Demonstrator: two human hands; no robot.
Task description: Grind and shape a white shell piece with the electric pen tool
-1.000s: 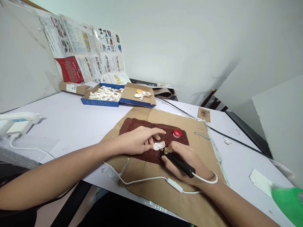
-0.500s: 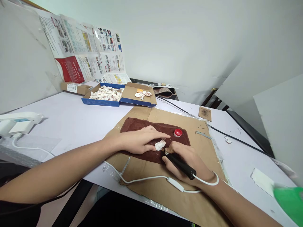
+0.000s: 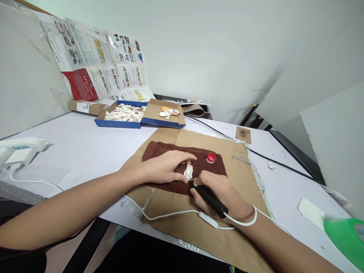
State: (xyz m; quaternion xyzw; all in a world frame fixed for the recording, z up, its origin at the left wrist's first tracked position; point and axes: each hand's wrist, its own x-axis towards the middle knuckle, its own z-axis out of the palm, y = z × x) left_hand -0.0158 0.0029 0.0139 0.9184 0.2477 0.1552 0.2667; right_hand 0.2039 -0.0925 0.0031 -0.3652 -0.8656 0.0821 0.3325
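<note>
White tabletop (image 3: 85,148) is overlaid by a brown cardboard sheet (image 3: 241,178) and a dark brown cloth (image 3: 159,149). A small white shell (image 3: 188,171) is pinned there by fingertips of the left hand (image 3: 165,168); a black pen-shaped corded tool (image 3: 210,198) is gripped by the right hand (image 3: 227,189), tip at the shell.

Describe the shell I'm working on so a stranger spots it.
A dark brown cloth lies on the cardboard sheet. On it, a small white shell is pinned by the left hand, beside the black tool. Other shells lie in the blue box.
</note>
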